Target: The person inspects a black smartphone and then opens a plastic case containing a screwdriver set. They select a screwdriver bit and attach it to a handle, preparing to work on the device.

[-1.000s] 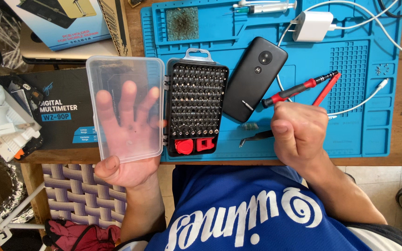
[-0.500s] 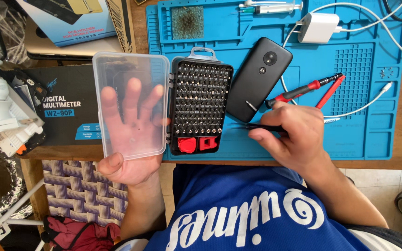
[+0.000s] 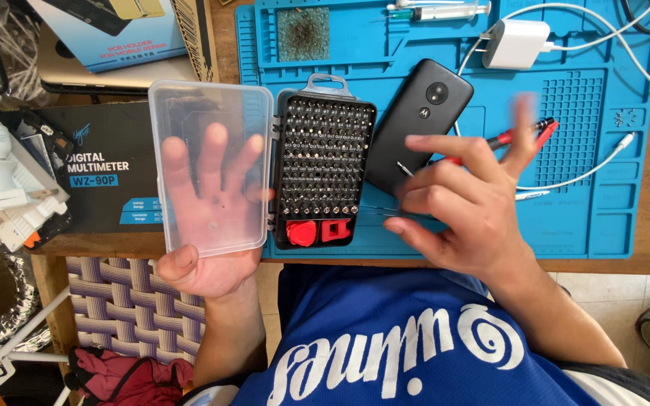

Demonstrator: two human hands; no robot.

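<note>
Left hand sits flat under the clear lid of the bit case, fingers spread and showing through the plastic, thumb hooked at the lid's bottom edge. Right hand hovers just right of the case, fingers loosely curled and apart (blurry, seems to pinch thin tweezers). Black phone lies just beyond those fingertips on the blue mat.

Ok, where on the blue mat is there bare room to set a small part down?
Bare patches on the blue mat: the lower right corner below the white cable, and the strip between the green pad and the charger. It is crowded around the bit case, phone and right hand.
</note>
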